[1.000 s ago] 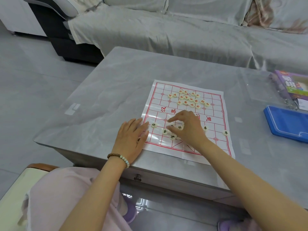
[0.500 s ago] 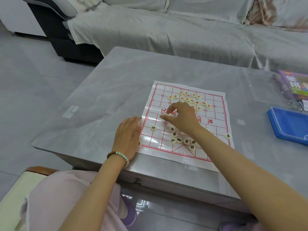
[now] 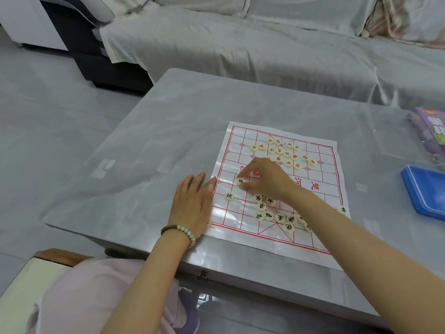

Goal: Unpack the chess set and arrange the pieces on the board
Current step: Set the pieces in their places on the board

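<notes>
Grey, glossy stone-look table top (image 3: 156,131) carries a white plastic-sheet board printed with a red grid (image 3: 277,242), and a sofa under a pale grey cover (image 3: 240,44) stands beyond it. Over the board's middle, toward its left side, the right hand (image 3: 267,182) arches down with curled fingers. Its index fingertip and thumb pinch a cream round disc piece with a black character (image 3: 239,181) that sits on the sheet. The left hand (image 3: 192,203) lies flat and spread on the table at the board's left edge, its straight fingertips just reaching the sheet's border. A beaded bracelet (image 3: 181,231) circles its wrist. By the board's near edge, a loose cluster of black-marked cream discs (image 3: 267,213) lies partly under the right forearm. One black-marked disc (image 3: 229,196) sits alone near the board's left edge, and another lone disc (image 3: 343,209) sits at its right edge. On the board's far half, a cluster of red-marked cream discs (image 3: 284,153) lies bunched together. Well right of the board rest a blue plastic tray (image 3: 426,191) and, farther back, a purple printed box (image 3: 431,126).
</notes>
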A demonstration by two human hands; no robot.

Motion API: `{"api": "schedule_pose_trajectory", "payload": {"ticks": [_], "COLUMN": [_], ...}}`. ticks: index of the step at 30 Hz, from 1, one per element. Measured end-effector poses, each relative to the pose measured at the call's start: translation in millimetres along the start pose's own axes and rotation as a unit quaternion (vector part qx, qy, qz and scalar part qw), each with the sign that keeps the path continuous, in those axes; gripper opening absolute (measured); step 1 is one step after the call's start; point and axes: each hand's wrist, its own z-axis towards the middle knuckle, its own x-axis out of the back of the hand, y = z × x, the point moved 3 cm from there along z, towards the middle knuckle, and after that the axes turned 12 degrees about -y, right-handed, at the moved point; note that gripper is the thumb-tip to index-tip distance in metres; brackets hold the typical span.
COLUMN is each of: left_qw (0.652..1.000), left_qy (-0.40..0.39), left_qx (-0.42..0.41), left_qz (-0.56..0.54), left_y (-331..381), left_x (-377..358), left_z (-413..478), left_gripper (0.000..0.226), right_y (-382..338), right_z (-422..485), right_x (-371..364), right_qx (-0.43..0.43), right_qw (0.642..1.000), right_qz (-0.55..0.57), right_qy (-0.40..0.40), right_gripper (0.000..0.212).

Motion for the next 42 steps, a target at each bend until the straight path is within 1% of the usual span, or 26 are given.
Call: {"api": "schedule_pose_trajectory", "payload": {"ticks": [4,6,9,12,18,20,22,25,30,35,42], "left_qw": [1.0,1.0,1.0,1.0,1.0,1.0,1.0,1.0,1.0,1.0,1.0], "left_qy": [-0.006,-0.01,-0.012,-0.013,-0.021,-0.019,-0.017,-0.013,-0.016,-0.014,-0.012], "left_qx": [0.002,0.004,0.003,0.004,0.01,0.008,0.005,-0.001,-0.002,-0.006,-0.005], "left_qz": [0.0,-0.007,-0.01,-0.005,0.0,-0.006,-0.009,-0.016,-0.008,-0.011,0.003], "left_y": [-1,-1,-1,-1,-2,-3,-3,-2,-2,-2,-1], "left_x": [0,1,1,1,1,0,0,2,2,2,3], "left_z": [0,0,1,1,1,1,1,-1,-1,-2,-2], "left_gripper": [0.049,0.048,0.047,0.048,0.049,0.049,0.049,0.049,0.05,0.049,0.049], "right_y": [-6,-8,-8,-10,-24,-23,-20,-13,-20,-29,-29], "right_z": [8,9,7,7,18,16,14,14,18,21,21], "right_x": [-4,-4,-1,-2,-14,-12,-9,-4,-10,-21,-26], "right_qx": [-0.011,0.001,0.008,0.015,0.023,0.023,0.027,0.024,0.029,0.028,0.012], "right_qw": [0.999,0.999,1.0,1.0,0.999,0.999,1.0,0.999,0.999,0.999,0.997], "right_qz": [-0.041,-0.034,-0.002,0.019,0.006,0.006,0.012,0.006,0.017,-0.016,-0.018], "right_qy": [0.029,0.018,-0.012,0.003,0.038,0.024,-0.009,-0.038,-0.002,0.04,0.069], "right_gripper": [0.03,0.033,0.026,0.018,0.021,0.026,0.03,0.027,0.019,0.023,0.027]}}
